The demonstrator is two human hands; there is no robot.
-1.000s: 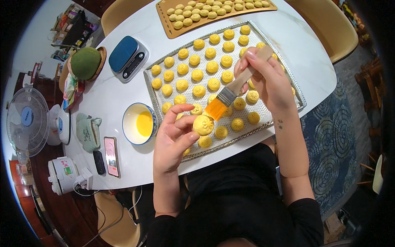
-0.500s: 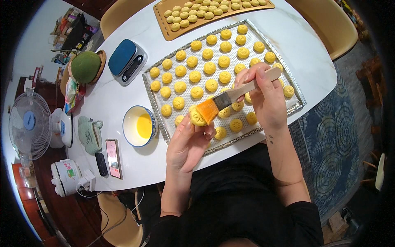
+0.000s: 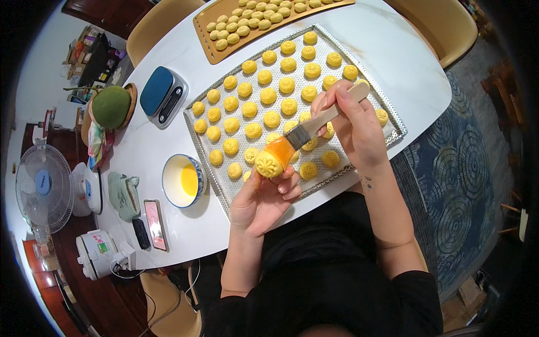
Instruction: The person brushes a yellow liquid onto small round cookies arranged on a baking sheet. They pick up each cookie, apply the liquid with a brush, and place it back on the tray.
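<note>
My left hand [image 3: 261, 202] holds a small round yellow pastry [image 3: 268, 164] with a flower pattern pressed into its top. In my right hand [image 3: 353, 121] is a pastry brush [image 3: 317, 122] with a pale wooden handle, a dark metal band and orange bristles. The bristles lie against the side of the pastry, above my left fingertips. Beneath both hands, rows of similar yellow pastries [image 3: 269, 95] sit on a perforated metal baking tray [image 3: 400, 130]. Left of the tray stands a white bowl [image 3: 172, 178] with a blue rim and yellow liquid, which looks like beaten egg, inside.
A brown tray [image 3: 210, 51] of small yellow dough pieces lies at the far edge. Leftward on the white table are a kitchen scale [image 3: 164, 95], a phone [image 3: 156, 224], a black case [image 3: 140, 233], a green pouch [image 3: 123, 195] and a rice cooker [image 3: 95, 253].
The view has shifted slightly, so the table things sit a little to the left. My left hand has tilted the pastry, and the brush has moved along its side.
</note>
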